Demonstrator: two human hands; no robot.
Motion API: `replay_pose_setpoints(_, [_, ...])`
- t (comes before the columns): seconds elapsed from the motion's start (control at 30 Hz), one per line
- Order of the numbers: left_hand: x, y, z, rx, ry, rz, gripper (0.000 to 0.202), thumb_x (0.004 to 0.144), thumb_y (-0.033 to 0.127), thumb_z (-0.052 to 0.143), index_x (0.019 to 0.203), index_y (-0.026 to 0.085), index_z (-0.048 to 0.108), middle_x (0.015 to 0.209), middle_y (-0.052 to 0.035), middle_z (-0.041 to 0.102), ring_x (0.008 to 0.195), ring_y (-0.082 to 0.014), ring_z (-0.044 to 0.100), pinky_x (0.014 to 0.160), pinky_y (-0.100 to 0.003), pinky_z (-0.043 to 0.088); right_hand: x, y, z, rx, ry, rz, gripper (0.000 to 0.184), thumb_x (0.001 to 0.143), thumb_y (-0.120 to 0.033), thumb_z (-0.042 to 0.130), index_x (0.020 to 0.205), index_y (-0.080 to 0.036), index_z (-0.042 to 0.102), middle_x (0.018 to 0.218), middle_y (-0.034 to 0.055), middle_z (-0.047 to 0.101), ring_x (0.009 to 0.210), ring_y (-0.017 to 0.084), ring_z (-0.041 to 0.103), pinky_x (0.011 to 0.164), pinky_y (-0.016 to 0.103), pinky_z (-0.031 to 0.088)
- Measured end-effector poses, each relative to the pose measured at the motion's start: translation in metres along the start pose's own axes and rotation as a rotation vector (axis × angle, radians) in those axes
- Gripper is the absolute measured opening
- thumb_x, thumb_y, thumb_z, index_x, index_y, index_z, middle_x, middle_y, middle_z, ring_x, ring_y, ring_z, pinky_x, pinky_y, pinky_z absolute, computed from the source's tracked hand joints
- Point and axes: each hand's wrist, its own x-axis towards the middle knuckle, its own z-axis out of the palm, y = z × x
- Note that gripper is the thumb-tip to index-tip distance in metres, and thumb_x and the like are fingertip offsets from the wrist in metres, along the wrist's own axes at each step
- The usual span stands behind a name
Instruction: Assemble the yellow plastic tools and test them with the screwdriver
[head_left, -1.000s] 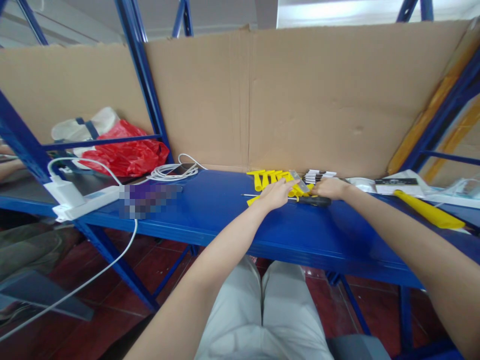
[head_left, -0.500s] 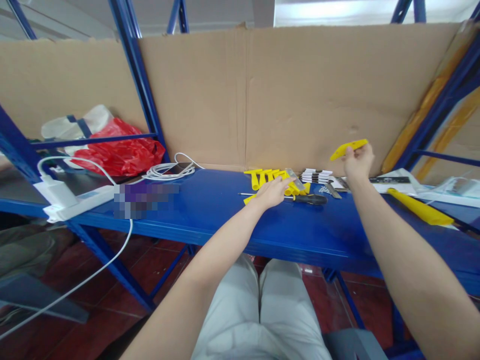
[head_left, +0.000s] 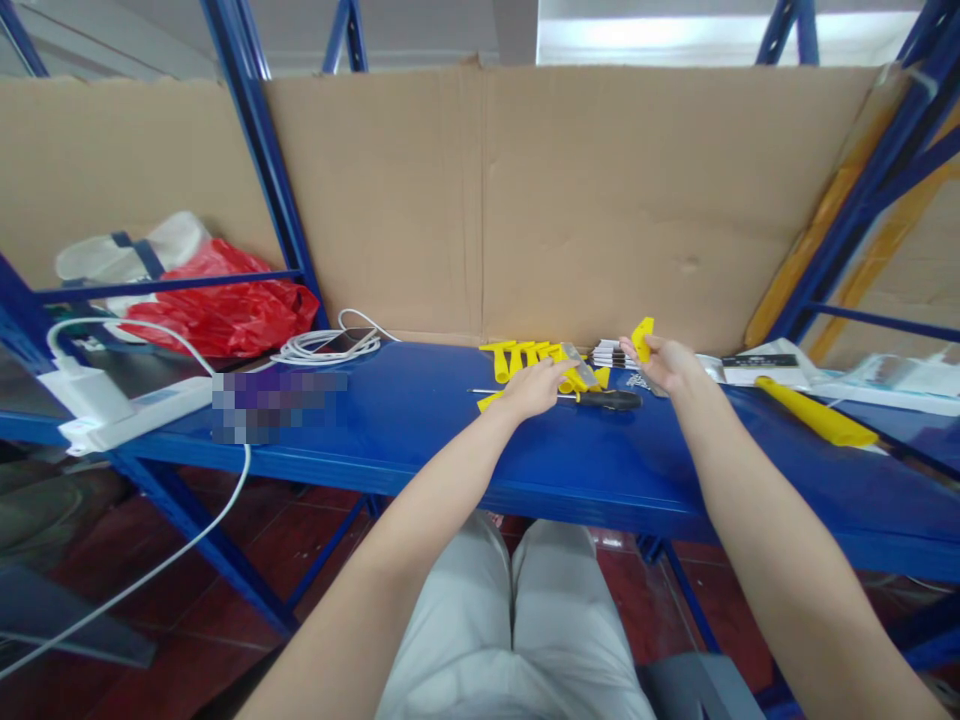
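Observation:
My left hand (head_left: 537, 390) is closed at the right end of a row of yellow T-shaped scrapers (head_left: 514, 357). Its fingertips grip a yellow scraper with a grey, blade-like plate (head_left: 577, 368), though the grasp is partly hidden. To the right, my right hand (head_left: 670, 365) pinches a small flat yellow plastic piece (head_left: 642, 338), raised above the shelf. Under the left fingers lies a screwdriver (head_left: 611, 400) with a black handle. Another yellow piece (head_left: 490, 401) shows beside the left wrist. Behind, between the hands, sits a stack of small white packets (head_left: 606, 353).
On the right of the blue shelf (head_left: 420, 420) lie a long yellow tool (head_left: 817, 411) and a black-and-white box (head_left: 761, 368). On the left are a coiled white cable (head_left: 326, 347), a power strip (head_left: 154, 415) and a red bag (head_left: 229, 310). Cardboard (head_left: 375, 200) stands behind.
My right hand has come left and down with the yellow piece, which has turned from lying lengthwise to upright. My left hand stays at the scrapers. The view has shifted slightly.

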Motion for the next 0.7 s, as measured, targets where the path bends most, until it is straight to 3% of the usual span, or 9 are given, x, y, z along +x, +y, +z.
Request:
replay_pose_setpoints(0.27, [-0.001, 0.001, -0.001, 0.003, -0.005, 0.004, 0.048, 0.099, 0.023, 0.039, 0.147, 0.03, 0.043, 0.137, -0.0088, 0.059, 0.122, -0.0238, 0.058, 0.102, -0.041, 0.047, -0.012, 0.006, 0.003, -0.072, 0.034, 0.025, 0.016, 0.093, -0.009, 0.047, 0.083, -0.019, 0.054, 0.067, -0.0013, 0.057, 0.056, 0.009, 0.054, 0.059, 0.021, 0.055])
replay_pose_setpoints(0.47, [-0.001, 0.002, 0.0, -0.004, 0.0, -0.005, 0.051, 0.099, 0.023, 0.041, 0.149, 0.026, 0.036, 0.142, -0.0096, 0.056, 0.128, -0.0231, 0.054, 0.104, -0.04, 0.045, -0.015, 0.007, 0.003, -0.193, -0.051, 0.021, 0.012, 0.088, -0.018, 0.061, 0.076, -0.017, 0.057, 0.063, -0.0007, 0.059, 0.053, 0.007, 0.052, 0.051, 0.017, 0.045])
replay_pose_setpoints(0.7, [-0.001, 0.004, -0.003, -0.006, -0.016, -0.052, 0.058, 0.097, 0.026, 0.045, 0.153, 0.024, 0.029, 0.136, -0.0122, 0.061, 0.122, -0.0264, 0.059, 0.099, -0.041, 0.048, -0.016, 0.016, 0.007, -0.468, -0.212, -0.113, 0.036, 0.067, -0.035, 0.083, 0.063, -0.018, 0.052, 0.053, -0.0043, 0.048, 0.049, 0.008, 0.041, 0.048, 0.02, 0.036])
